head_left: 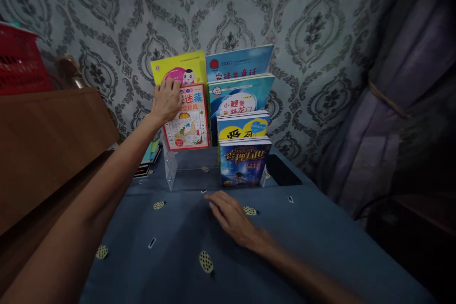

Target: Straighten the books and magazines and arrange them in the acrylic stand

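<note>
My left hand is closed on the upper left corner of a red-bordered picture book. A yellow book stands behind it. Both are in the left part of a clear stepped book stand, whose front left tier shows bare plastic. In the right part, books rise in rows: a dark blue book in front, then a blue and yellow book, a teal book and a tall blue book. My right hand hovers low over the tablecloth before the stand, fingers stretched out, holding nothing.
A blue cloth with pineapple prints covers the table. At left are a wooden cabinet with a red basket on top and a few flat books beside it. A dark flat object lies right of the stand, near a tied curtain.
</note>
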Available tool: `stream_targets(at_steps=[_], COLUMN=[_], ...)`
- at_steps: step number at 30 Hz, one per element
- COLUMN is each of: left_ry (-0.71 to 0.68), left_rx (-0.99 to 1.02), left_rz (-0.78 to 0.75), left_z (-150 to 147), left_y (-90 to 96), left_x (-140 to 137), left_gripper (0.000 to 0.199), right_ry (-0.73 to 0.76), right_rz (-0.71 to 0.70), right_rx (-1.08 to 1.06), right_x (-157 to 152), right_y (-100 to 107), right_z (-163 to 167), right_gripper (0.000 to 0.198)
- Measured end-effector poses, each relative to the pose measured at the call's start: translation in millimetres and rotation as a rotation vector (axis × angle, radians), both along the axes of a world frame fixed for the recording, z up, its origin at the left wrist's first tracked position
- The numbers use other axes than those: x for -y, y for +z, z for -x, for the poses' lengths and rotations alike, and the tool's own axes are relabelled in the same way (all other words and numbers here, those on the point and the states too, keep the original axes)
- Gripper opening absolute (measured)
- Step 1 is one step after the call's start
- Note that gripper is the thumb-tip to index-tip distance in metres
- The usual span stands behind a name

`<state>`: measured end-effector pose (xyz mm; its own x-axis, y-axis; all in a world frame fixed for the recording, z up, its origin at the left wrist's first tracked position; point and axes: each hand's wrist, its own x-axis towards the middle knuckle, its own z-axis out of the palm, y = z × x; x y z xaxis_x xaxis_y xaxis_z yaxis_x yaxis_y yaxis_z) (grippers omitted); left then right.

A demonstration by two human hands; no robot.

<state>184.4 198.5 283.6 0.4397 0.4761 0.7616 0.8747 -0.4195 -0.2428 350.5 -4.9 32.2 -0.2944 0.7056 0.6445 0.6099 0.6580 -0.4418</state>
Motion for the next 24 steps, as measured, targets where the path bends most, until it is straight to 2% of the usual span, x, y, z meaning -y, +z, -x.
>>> stream_targets(at_steps=[8,19,24], left_ry=[0.028,0.02,-0.002], left_rx=[-0.023,-0.028,-0.035], left_rz=[-0.01,-0.067,-0.062], left_z=[5,7,8], left_y=[1.0,0.0,0.7], left_x=[10,11,17], left_gripper=[0.042,0.042,0.044], right_ry=[0.02,0.037,0.045], right_rz=[0.119,0.166,0.183], right_rx=[-0.002,0.009,0.007], right_x=[9,10,12], right_y=[-11,-32,-30], right_z=[9,9,9], right_gripper=[0.029,0.03,0.032])
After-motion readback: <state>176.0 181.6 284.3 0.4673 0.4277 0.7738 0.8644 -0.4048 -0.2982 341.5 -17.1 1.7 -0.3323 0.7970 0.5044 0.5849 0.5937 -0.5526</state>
